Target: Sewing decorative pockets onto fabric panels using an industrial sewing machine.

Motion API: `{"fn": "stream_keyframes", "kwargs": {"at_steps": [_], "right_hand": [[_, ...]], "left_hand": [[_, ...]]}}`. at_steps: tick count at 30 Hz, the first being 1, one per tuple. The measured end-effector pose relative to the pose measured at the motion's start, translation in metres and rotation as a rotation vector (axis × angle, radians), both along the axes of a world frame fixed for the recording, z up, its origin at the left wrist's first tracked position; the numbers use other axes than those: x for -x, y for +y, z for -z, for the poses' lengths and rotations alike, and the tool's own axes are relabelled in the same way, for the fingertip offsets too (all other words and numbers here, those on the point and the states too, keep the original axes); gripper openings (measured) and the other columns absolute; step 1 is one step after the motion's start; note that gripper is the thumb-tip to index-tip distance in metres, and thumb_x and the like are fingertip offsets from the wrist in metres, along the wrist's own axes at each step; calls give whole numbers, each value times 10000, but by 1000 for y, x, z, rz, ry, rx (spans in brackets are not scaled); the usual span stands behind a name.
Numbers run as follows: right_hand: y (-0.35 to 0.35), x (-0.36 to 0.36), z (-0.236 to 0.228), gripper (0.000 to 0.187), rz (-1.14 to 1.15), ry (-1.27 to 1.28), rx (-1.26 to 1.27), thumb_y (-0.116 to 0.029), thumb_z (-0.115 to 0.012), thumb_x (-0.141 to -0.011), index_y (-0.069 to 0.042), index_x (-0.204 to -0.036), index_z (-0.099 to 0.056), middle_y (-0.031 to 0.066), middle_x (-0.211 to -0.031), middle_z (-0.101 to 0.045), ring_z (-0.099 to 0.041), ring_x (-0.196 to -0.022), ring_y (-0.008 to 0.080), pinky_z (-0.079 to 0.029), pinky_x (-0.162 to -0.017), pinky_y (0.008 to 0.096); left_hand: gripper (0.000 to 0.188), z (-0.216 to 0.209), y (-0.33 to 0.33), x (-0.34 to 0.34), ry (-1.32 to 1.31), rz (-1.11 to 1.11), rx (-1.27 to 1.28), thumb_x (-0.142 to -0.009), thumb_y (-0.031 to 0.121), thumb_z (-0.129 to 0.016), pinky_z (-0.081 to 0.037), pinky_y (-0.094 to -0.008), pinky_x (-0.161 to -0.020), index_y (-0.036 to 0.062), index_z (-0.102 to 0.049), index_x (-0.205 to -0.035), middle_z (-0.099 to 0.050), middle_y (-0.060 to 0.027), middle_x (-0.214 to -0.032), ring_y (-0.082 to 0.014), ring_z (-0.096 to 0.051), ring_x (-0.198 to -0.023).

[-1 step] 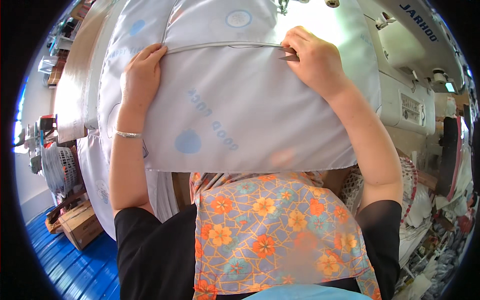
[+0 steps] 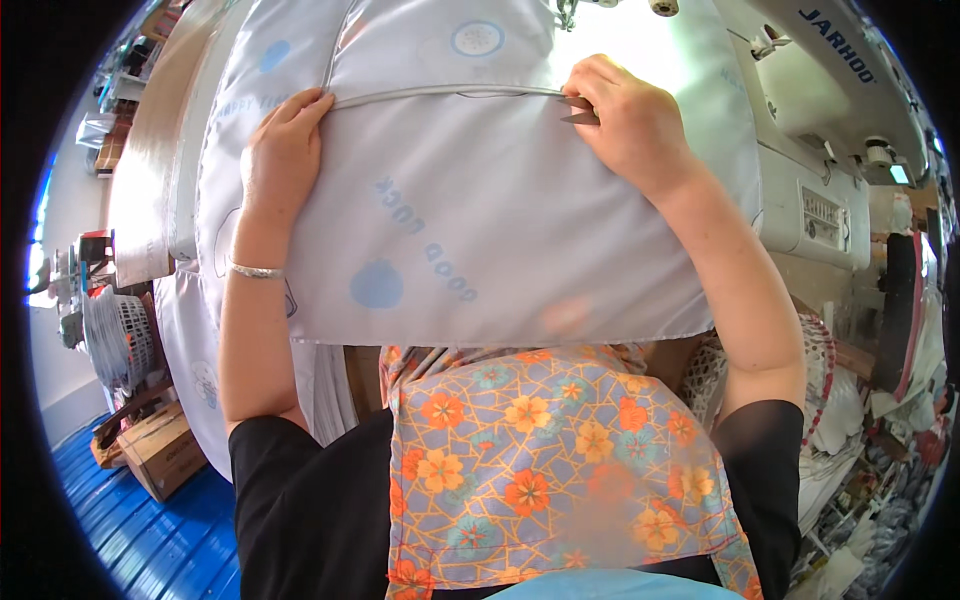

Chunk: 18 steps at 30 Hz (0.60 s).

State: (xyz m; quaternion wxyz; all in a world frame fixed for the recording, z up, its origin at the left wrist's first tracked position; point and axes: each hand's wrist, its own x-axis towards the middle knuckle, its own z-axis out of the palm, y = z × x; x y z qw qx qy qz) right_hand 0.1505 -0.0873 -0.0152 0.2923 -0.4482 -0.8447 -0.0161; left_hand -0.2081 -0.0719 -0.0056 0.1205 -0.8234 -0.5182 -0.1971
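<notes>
A pale grey fabric panel (image 2: 470,230) with blue printed shapes lies spread over the table in front of me. A raised seam (image 2: 440,93) runs across its far part. My left hand (image 2: 285,150) presses on the fabric at the seam's left end, fingers bent over the ridge; a silver bracelet (image 2: 255,270) sits on that wrist. My right hand (image 2: 630,120) rests at the seam's right end and pinches a small dark metal tool (image 2: 578,110) whose tip points along the seam.
A white sewing machine (image 2: 810,200) stands at the right, close to my right forearm. More of the same fabric hangs off the table's left side (image 2: 190,330). A cardboard box (image 2: 160,450) and a white wire basket (image 2: 115,335) sit on the blue floor (image 2: 150,545).
</notes>
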Motion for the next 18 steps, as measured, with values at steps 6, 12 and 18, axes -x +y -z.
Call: {"fn": "stream_keyframes", "kwargs": {"at_steps": [6,12,18], "right_hand": [[-9,-4,-2,231,23,17,32,15,-670,-734,-102,-933,-661,-2,-888,-608,-629,-689,188,-511,-588,293],[3,-5,-8,245,49,-42,38,-4,-658,-755,-108,-977,-668,6,-920,-616,-635,-702,219,-517,-603,320],[19,-3,-14,268,57,-98,24,-11,-649,-761,-120,-1006,-660,-6,-943,-619,-635,-703,238,-520,-621,343]], "left_hand": [[256,-2,0,-1,0,-5,23,-870,41,-554,-522,-336,-851,104,-698,-1072,-665,-30,-1138,-239,-634,-1009],[238,-1,13,0,-17,1,26,-890,60,-549,-514,-344,-852,95,-695,-1074,-662,-43,-1142,-254,-630,-1004],[230,1,36,2,-23,24,42,-903,85,-540,-500,-357,-874,89,-691,-1076,-659,-47,-1142,-272,-626,-1003]]}}
